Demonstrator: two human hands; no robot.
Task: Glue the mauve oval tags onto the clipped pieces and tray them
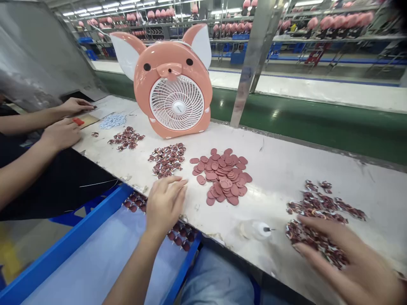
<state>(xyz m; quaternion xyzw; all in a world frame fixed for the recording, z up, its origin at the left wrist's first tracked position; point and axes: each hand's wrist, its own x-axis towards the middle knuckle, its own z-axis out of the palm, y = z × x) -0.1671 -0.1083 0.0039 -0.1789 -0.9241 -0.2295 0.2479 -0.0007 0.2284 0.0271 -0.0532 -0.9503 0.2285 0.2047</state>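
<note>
My left hand (165, 204) rests at the near edge of the bench, fingers loosely stretched out, with nothing visible in them. Just beyond it lies a heap of small dark-red parts with white bits (167, 160). To its right spreads a pile of flat reddish-brown oval pieces (224, 176) with tiny holes. My right hand (352, 258) is slightly blurred, thumb and fingers apart, at a second heap of small dark-red parts (314, 231). No part shows gripped in it. Between my hands lies a translucent white bottle (261, 229) with a thin dark tip.
A pink pig-shaped fan (178, 84) stands at the bench's back. Below the left edge, a blue tray (104, 250) holds rows of dark-red pieces. A co-worker's hands (65, 131) work at far left near light-blue pieces (112, 120). A metal post (251, 63) rises behind.
</note>
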